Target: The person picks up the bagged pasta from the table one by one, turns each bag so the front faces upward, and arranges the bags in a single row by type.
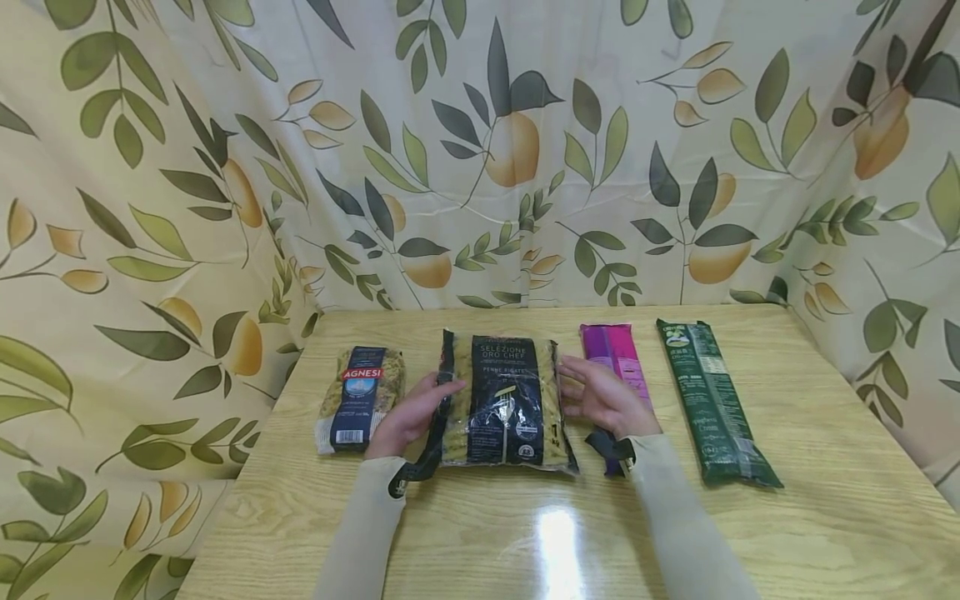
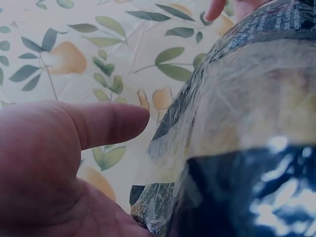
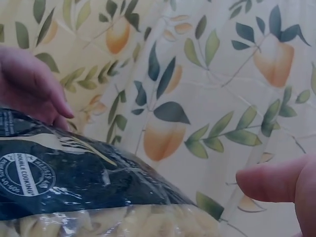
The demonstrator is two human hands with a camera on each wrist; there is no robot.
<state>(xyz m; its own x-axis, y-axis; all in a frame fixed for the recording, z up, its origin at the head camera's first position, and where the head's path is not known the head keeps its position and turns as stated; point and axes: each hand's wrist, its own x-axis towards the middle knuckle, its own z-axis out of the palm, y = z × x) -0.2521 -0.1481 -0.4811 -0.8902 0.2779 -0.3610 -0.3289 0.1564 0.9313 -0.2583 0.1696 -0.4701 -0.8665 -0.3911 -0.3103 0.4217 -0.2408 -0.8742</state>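
Observation:
A bag of penne pasta (image 1: pixel 504 404) with a dark label and clear sides is between my two hands, its front facing me. My left hand (image 1: pixel 411 412) is at its left edge, the thumb straight and, in the left wrist view, held apart from the plastic (image 2: pixel 232 113). At the right edge is my right hand (image 1: pixel 606 396), fingers extended beside the bag. The right wrist view shows that thumb (image 3: pixel 271 181) stretched out, away from the bag (image 3: pixel 84 173). Whether the bag rests fully on the table cannot be told.
An Agnesi pasta bag (image 1: pixel 362 400) lies left of my left hand. Partly behind my right hand is a pink and purple packet (image 1: pixel 617 358); a long green packet (image 1: pixel 716 400) lies farther right. Patterned curtains (image 1: pixel 480 150) stand behind the wooden table (image 1: pixel 480 533).

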